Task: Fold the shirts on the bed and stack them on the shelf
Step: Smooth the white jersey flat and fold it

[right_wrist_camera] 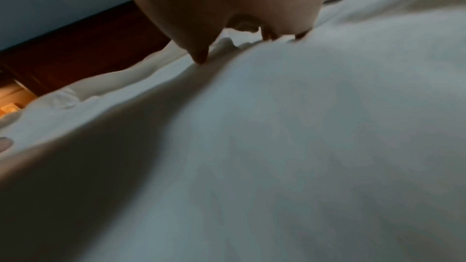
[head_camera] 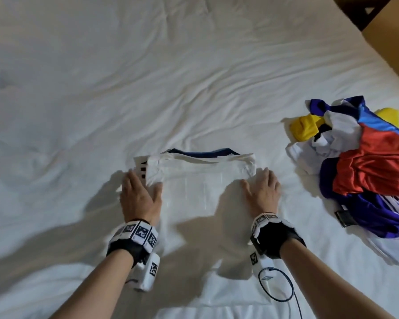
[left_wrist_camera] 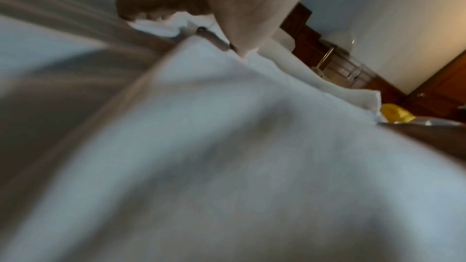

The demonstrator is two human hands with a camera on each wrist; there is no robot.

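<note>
Both wrist views are heavily blurred: the near part of each is a soft grey-white smear of cloth with no readable detail. In the left wrist view the left hand [left_wrist_camera: 214,1] is cut off by the top edge, and its fingertips are too smeared to tell whether they grip anything. In the right wrist view the right hand [right_wrist_camera: 227,3] is likewise cropped at the top. In the head view, the fingers of both hands end at the side edges of the partly folded white shirt with dark collar [head_camera: 200,178]; whether they tuck under it cannot be told. The crumpled pile of red, blue, yellow and white shirts [head_camera: 364,171] runs off the right edge.
</note>
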